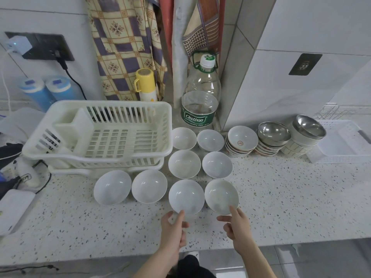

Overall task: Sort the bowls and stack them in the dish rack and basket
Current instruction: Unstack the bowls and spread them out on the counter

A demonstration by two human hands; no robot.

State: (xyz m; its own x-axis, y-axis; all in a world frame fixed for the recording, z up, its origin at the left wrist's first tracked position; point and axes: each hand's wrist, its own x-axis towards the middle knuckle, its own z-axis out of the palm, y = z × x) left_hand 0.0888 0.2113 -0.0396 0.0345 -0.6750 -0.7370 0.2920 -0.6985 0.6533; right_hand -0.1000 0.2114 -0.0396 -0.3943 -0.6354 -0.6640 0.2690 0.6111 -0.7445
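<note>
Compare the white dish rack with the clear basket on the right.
The dish rack is opaque cream-white with tall slatted walls; the basket is clear and shallow. The rack stands left of the loose white bowls, the basket right of the bowl stacks. Neither holds a bowl.

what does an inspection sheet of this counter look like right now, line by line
surface: speckled counter, dry as far as seen
job's things: eight white bowls laid out singly, upright; white dish rack holds no bowls; three stacks at right, a patterned stack and two topped by steel bowls; white basket behind them, nothing seen in it
clutter: water bottle, yellow cup, two blue canisters
hands: left hand pinches the rim of the near-left bowl; right hand pinches the rim of the near-right bowl
cables: black cable from the wall socket, running down behind the rack
surroundings: tiled wall, hanging cloths
</note>
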